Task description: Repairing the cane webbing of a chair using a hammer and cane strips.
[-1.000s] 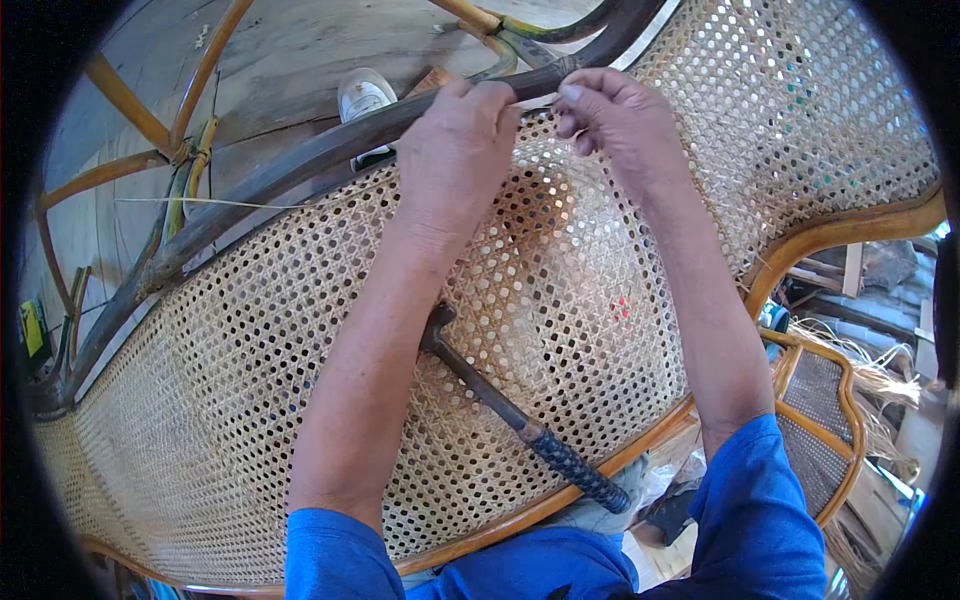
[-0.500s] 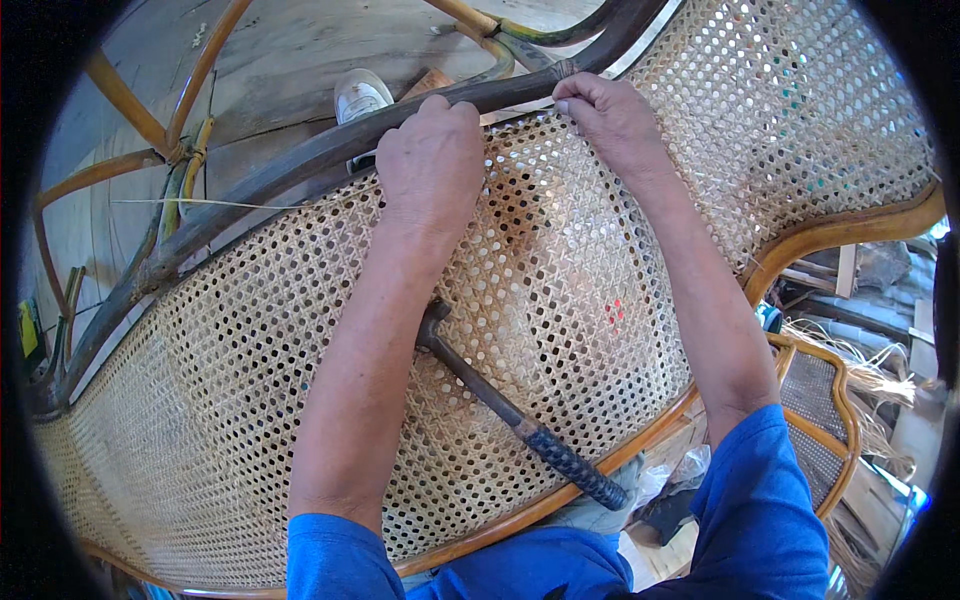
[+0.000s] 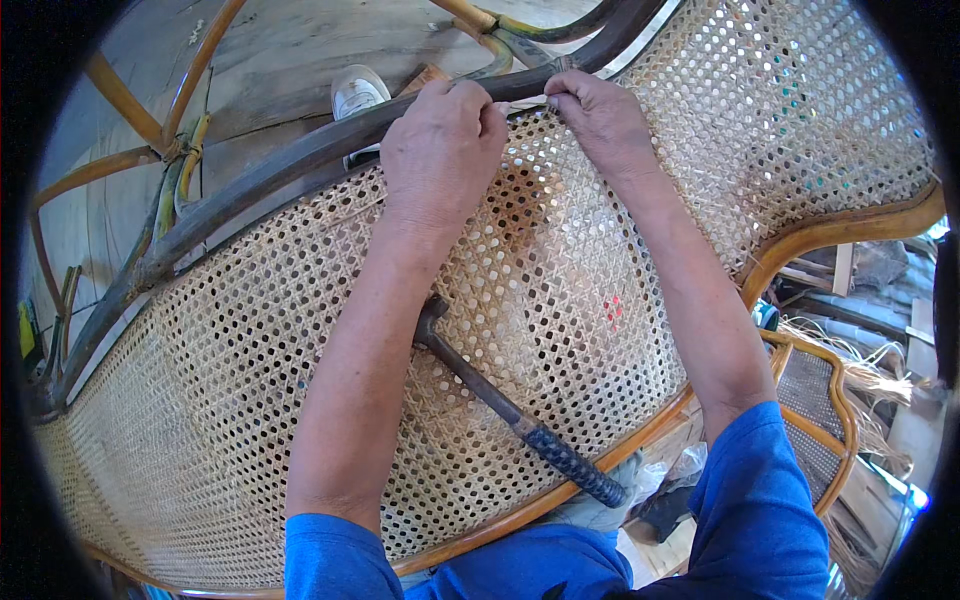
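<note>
A large woven cane panel (image 3: 560,370) with many small holes stretches before me inside a wooden frame. At its far edge, beside the dark curved rail (image 3: 330,150), my left hand (image 3: 445,150) is closed with the knuckles up. My right hand (image 3: 605,120) pinches with thumb and forefinger at the same edge, near a wrapped joint on the rail. A thin pale cane strip (image 3: 527,103) spans the gap between both hands' fingertips. On the panel, partly behind my left forearm, lies a hammer (image 3: 480,385) with a dark wrapped grip.
Brown poles (image 3: 205,70) of the frame rise at the far left above a plank floor. A white shoe (image 3: 358,92) shows past the rail. At right are a smaller cane-panelled piece (image 3: 812,400), loose fibres (image 3: 860,360) and a clear plastic bag (image 3: 650,482).
The long pale strand that stuck out left of my left hand no longer shows there. My left hand has shifted slightly right and up; the strip between the hands is now visible.
</note>
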The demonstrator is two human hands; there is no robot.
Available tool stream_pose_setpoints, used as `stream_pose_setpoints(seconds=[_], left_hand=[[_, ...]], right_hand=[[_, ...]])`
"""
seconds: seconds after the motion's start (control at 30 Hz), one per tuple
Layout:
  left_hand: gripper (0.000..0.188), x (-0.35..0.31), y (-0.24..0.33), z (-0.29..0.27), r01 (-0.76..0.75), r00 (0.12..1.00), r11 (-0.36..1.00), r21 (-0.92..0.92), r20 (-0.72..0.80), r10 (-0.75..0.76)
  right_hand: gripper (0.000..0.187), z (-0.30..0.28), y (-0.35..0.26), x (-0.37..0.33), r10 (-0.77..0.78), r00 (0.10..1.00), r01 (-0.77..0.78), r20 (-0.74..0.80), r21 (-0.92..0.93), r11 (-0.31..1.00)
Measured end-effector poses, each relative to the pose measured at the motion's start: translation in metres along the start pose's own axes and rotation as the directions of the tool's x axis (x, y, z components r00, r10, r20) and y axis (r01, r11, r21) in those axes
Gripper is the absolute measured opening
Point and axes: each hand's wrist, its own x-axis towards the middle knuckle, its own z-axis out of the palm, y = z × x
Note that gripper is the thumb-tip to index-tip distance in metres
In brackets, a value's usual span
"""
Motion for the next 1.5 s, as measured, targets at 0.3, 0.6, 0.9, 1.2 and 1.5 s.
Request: stream_pose_setpoints(seconds=[0.3, 0.6, 0.9, 1.2, 1.5], left_hand=[[0.010, 0.000, 0.005, 0.001, -0.081, 0.997, 0.968, -0.239, -0.001, 0.083], [0.009, -0.002, 0.009, 0.001, -0.127, 0.990, 0.961, -0.247, 0.033, 0.139], [0.011, -0.002, 0.008, 0.002, -0.152, 0.988, 0.947, -0.282, -0.028, 0.150], [0.011, -0.003, 0.005, 0.004, -0.150, 0.989, 0.948, -0.282, -0.051, 0.141], [0.010, -0.002, 0.003, 0.008, -0.184, 0.980, 0.955, -0.231, -0.121, 0.160]], right_hand=[[0.014, 0.010, 0.003, -0.006, -0.117, 0.985, 0.101, -0.131, -0.117, 0.988], [0.016, 0.005, 0.006, -0.007, -0.176, 0.981, 0.158, -0.077, -0.197, 0.968], [0.024, 0.003, 0.008, -0.005, -0.241, 0.970, 0.234, -0.018, -0.174, 0.957], [0.023, 0.001, 0.015, -0.003, -0.215, 0.972, 0.229, 0.093, -0.166, 0.959], [0.024, -0.002, 0.007, -0.007, -0.179, 0.980, 0.194, 0.089, -0.211, 0.958]])
